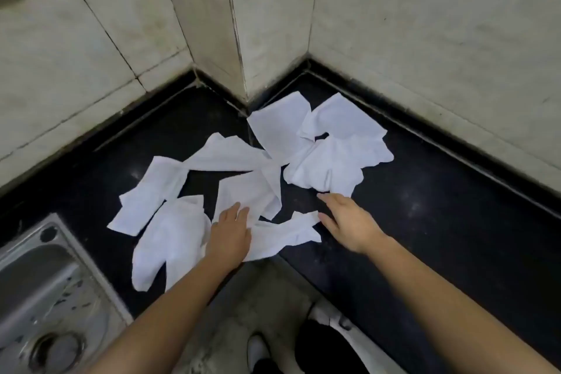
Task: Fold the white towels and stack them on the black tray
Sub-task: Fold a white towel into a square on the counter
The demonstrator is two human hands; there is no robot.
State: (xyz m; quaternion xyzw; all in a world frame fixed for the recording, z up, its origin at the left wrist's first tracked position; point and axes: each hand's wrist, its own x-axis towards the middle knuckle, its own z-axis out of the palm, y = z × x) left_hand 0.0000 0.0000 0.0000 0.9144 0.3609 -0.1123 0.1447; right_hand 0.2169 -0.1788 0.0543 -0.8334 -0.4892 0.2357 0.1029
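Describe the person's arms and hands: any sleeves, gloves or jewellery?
The left forearm and right forearm are bare to the picture's edge; no sleeve shows. The left hand and right hand wear no gloves; no watch, bracelet or ring is visible.

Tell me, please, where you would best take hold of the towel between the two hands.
I would pinch the towel by its right corner, from the right, with the right hand: that end lies flat and uncovered on the counter, while the left hand lies at the other.
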